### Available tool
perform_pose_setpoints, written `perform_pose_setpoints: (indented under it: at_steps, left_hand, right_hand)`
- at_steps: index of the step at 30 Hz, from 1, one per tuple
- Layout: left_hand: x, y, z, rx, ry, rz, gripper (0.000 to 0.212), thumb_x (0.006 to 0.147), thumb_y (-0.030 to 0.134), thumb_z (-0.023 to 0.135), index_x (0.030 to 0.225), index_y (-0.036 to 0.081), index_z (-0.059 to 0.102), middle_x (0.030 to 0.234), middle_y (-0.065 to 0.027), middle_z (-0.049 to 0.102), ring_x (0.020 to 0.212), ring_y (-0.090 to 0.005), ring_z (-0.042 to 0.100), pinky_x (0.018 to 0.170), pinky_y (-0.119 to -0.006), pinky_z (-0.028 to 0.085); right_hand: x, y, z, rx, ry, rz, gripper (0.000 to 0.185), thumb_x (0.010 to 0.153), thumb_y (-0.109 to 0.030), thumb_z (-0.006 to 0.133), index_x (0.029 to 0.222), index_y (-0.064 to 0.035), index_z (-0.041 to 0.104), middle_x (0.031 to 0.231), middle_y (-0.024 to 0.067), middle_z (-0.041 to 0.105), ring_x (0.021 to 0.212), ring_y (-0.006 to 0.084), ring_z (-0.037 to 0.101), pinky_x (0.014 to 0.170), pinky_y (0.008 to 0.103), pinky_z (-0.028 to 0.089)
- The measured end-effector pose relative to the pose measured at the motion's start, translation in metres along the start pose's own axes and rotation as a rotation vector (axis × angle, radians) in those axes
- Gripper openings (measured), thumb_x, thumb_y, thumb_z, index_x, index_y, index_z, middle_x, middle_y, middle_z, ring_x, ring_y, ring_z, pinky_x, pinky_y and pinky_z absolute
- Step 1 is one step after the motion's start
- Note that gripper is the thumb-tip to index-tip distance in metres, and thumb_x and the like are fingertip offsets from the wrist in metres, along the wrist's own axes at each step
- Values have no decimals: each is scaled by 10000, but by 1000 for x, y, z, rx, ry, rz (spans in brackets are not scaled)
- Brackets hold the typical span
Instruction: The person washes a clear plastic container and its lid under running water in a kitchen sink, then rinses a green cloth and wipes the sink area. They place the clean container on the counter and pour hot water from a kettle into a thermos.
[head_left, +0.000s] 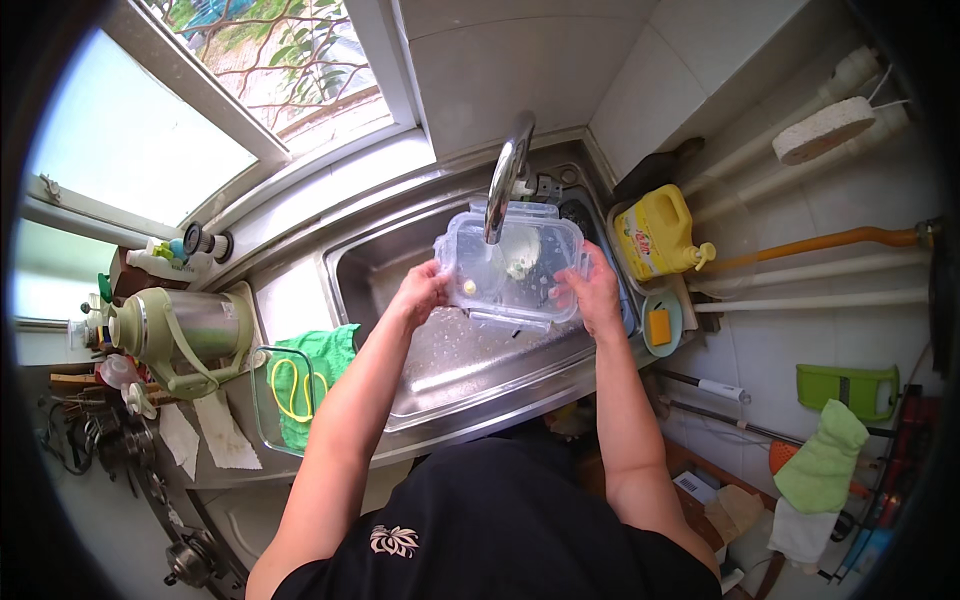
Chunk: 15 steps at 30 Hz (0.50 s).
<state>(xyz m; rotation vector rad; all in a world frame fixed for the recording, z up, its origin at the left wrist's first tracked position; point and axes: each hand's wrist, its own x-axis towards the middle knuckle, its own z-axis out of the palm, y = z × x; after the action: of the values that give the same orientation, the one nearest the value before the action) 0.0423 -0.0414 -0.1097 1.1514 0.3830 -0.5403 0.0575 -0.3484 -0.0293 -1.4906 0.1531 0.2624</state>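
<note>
Both hands hold a clear plastic container lid with side locking flaps (487, 289) over the stainless steel sink (450, 382). My left hand (421, 291) grips its left edge, and my right hand (596, 292) grips its right edge, some fingers showing through the plastic. Drops of water are on the lid. The curved chrome faucet (510, 165) hangs over its far part; whether water is running is unclear. Through the lid a whitish round thing shows, too blurred to name.
Left of the sink are a glass dish (259, 397) with a green cloth (322, 349) and yellow band, and a green thermos (206, 330). At the right stand a yellow pump jug (656, 232) and a bowl (675, 307) with an orange sponge or soap block (659, 328).
</note>
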Motion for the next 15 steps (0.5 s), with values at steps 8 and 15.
perform_pose_setpoints:
  at_steps: [8,15]
  left_hand:
    - [-22,66,16,308,143,218,144,957,40,513,1047,25,624,890,-51,668,728,-133,627,610,-293,525]
    - [-63,110,14,556,233,243,143,956,64,541,1067,4,609,839,-45,664,651,-112,626,517,-252,502]
  right_hand:
    - [30,51,10,226,101,41,450,927,-7,543,1348,-71,399,1011,136,640,801,238,680,644,334,558]
    - [53,97,52,390,-85,218,377,931,-29,516,1296,-67,432,1039,116,629,826,236,665,659,383,582]
